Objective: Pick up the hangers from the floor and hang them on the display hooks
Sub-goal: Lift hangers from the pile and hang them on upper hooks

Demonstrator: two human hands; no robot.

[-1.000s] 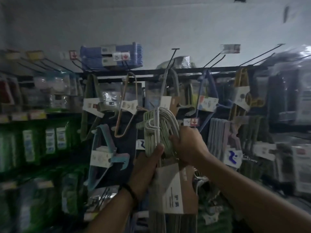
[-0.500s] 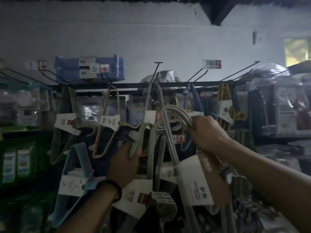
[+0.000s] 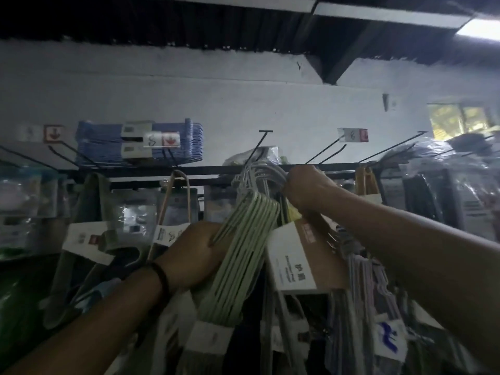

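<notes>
Both hands are up at the black rail (image 3: 151, 171). My right hand (image 3: 305, 188) sits just under the rail, fingers curled tight round the white hook tops (image 3: 259, 174) of the pale green hanger bundle (image 3: 243, 253). The hook tops are bunched right below the rail, where the T-ended display hook (image 3: 261, 143) juts up and out from it. I can't tell whether they are over that prong or only beside it.

My left hand (image 3: 194, 255) is well below the rail. It is clamped on the left shoulder of the same bundle, with a black wristband (image 3: 162, 277) on the wrist. The bundle hangs tilted, its top up at the rail and its body slanting down to the left. A white and brown cardboard sleeve (image 3: 300, 258) lies against its right side, below my right hand.

Above the rail, off to the left, sits a stack of blue hangers (image 3: 108, 147). A price tag (image 3: 353, 135) stands above the rail to the right. Yellow hangers (image 3: 365, 180) dangle from the rail past my right hand, and a tan hanger (image 3: 176, 198) hangs under it to the left of the bundle.
</notes>
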